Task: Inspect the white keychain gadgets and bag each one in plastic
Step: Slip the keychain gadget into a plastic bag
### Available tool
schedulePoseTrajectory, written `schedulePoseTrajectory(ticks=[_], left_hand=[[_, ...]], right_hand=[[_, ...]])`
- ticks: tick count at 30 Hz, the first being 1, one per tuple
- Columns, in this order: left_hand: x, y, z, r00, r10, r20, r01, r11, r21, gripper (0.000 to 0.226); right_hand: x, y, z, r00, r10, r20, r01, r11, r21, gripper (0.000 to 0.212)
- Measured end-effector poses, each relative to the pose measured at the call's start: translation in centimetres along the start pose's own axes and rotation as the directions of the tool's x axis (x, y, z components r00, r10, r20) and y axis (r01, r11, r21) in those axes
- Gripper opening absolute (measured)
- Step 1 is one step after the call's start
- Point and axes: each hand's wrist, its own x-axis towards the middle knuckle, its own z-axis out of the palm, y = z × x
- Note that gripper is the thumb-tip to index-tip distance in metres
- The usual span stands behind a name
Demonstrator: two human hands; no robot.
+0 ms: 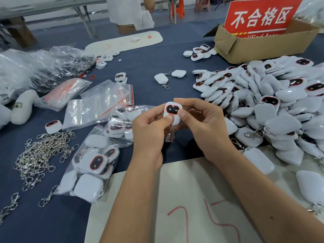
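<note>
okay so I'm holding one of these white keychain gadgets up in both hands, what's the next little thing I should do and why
Probably turn the white keychain gadget over to check its back. Only its dark, red-rimmed button face shows now, pinched between your left hand and right hand. Afterwards, likely reach for an empty clear zip bag, lying left of your hands.

Read on the red sign point(261, 16) standing in the cardboard box point(252, 48): large white Chinese characters "不合格区". Below them, under a white line, a cut-off row of white Latin letters, roughly "…alified Are…", hidden in part by the box wall. Drawn in red on the white sheet point(175, 199) at the near table edge: loose hand-marked strokes, perhaps digits, not legible. Printed on the dark oval of the held white gadget point(172, 111): two small padlock icons.
</note>
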Motion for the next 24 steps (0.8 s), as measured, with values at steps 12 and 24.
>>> schedulePoseTrajectory(ticks=[12, 24], left_hand=[[-0.2, 0.3, -0.2, 1.000, -0.018, 0.022, 0.016, 0.997, 0.079, 0.024], [0.2, -0.8, 1.2, 0.985, 0.165, -0.057, -0.131, 0.914, 0.384, 0.020]], right_hand=[[0.0, 0.0, 0.0, 0.998, 0.040, -0.052, -0.041, 0.999, -0.019, 0.023], [0.4, -0.3, -0.2, 0.969, 0.172, -0.177, -0.175, 0.984, -0.002, 0.026]])
